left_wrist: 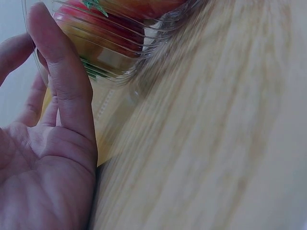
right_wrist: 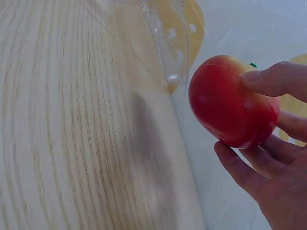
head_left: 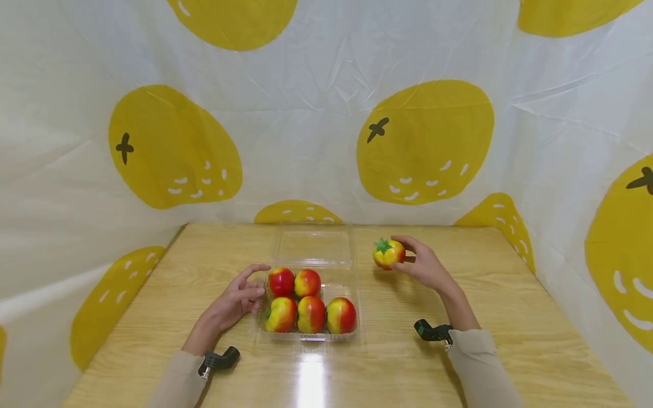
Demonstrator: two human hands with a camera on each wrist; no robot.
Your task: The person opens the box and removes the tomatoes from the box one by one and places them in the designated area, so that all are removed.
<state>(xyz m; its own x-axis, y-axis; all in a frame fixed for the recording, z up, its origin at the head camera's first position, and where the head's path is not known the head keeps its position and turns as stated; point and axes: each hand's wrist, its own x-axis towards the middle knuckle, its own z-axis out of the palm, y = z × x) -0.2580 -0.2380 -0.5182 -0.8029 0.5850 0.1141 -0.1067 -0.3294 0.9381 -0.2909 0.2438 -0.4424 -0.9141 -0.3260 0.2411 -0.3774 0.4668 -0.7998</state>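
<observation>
A clear plastic clamshell box [head_left: 336,285] stands on the table with its lid [head_left: 313,247] folded open to the back. In it are three red-and-yellow fruits [head_left: 311,315] along the front and two [head_left: 308,283] at the back left; the back right spot is bare. My right hand [head_left: 425,266] holds another such fruit [right_wrist: 232,103], with a green star-shaped calyx, above the table right of the box. Thumb and fingers grip it from the right. My left hand [head_left: 237,297] rests against the box's left wall, its fingers loosely extended at the rim.
The wooden table [head_left: 398,362] ends at a white curtain [head_left: 306,141] printed with large yellow fruits, which hangs behind and along both sides. Each wrist wears a black camera mount [head_left: 432,331] below the hand.
</observation>
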